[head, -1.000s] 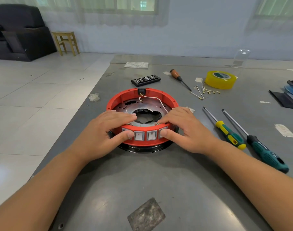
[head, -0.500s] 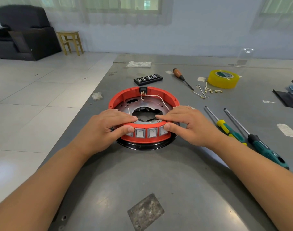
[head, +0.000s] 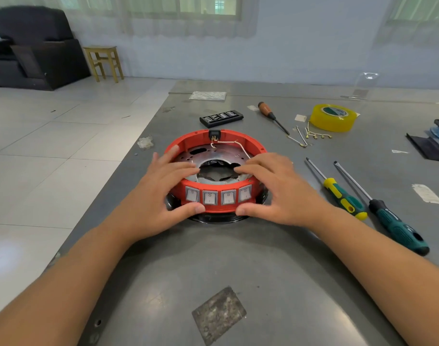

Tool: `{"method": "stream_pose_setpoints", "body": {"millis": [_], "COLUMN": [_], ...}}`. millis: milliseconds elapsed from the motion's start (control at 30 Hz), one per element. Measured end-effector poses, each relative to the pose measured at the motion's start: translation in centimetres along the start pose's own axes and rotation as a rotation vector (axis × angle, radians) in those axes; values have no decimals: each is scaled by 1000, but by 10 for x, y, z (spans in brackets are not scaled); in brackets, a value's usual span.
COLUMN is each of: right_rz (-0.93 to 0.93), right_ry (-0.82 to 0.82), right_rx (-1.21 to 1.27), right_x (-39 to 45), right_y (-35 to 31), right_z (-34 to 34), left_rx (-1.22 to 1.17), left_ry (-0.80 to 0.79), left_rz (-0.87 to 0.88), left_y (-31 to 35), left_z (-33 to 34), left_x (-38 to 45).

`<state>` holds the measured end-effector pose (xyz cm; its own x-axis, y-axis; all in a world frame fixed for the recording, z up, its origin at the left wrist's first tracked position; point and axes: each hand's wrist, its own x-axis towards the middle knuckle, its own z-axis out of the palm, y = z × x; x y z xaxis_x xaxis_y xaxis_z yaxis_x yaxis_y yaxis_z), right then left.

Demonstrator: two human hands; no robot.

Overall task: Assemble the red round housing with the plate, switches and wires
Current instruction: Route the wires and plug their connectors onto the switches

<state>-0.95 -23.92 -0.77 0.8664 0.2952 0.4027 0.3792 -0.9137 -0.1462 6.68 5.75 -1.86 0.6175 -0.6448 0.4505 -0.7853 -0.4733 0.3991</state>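
Housing: red round housing [head: 214, 171] sits near the middle of the grey table [head: 238, 258], on a black base ring [head: 213, 218] that shows under its near edge.
Change, thumbs: half a second ago both thumbs pressed the outer switches; now they sit lower, at the bottom edge of the red wall, and all four switches [head: 218, 197] show uncovered.
Change, fingers: left fingers are more spread than before, one lifted toward the far-left rim.
Left hand: left hand [head: 158, 193] straddles the near-left rim, fingers straight over the metal plate [head: 213, 156], thumb at the wall's foot; loose contact, nothing clasped.
Right hand: right hand [head: 276, 188] mirrors it on the near-right rim, fingers flat, thumb low; also not clasping.
Meaning: likely the switches are pressed home and the hands are easing off or re-seating the ring; a judgement only.
Wiring: white wire [head: 234, 143] runs from the black connector [head: 214, 134] at the far rim across the plate; its other end is hidden by the right hand.
Nearby, right: two screwdrivers [head: 343, 193], a wooden-handled one [head: 272, 116], yellow tape roll [head: 334, 117], loose terminal wires [head: 310, 136].
Nearby, far: black bit case [head: 221, 118].
Obstruction: nothing lies between hands and housing; the tools are within the right hand's reach.
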Motion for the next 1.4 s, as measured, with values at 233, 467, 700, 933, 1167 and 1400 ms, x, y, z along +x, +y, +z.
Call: {"method": "stream_pose_setpoints", "body": {"millis": [233,467,700,933,1167,1400], "right_rz": [-62,-97,-112,-98,-92,-130], "right_ry": [-37,171,224,183,206,181], "right_rx": [-222,-344,-308,-356,-379,-363], "right_x": [-5,-7,-2,1,5,8], "right_y": [8,-7,-23,-29,-41,-48], "right_z": [-2,1,10,10,8,10], "left_rx": [146,338,453,486,474,493], "left_ry": [13,197,213,204,200,245], "left_rz": [84,201,186,165,137,162], "left_y": [-8,4,20,29,24,28], "left_z": [-5,6,8,8,8,9], "left_x": [-2,-3,-3,0,-2,-1]}}
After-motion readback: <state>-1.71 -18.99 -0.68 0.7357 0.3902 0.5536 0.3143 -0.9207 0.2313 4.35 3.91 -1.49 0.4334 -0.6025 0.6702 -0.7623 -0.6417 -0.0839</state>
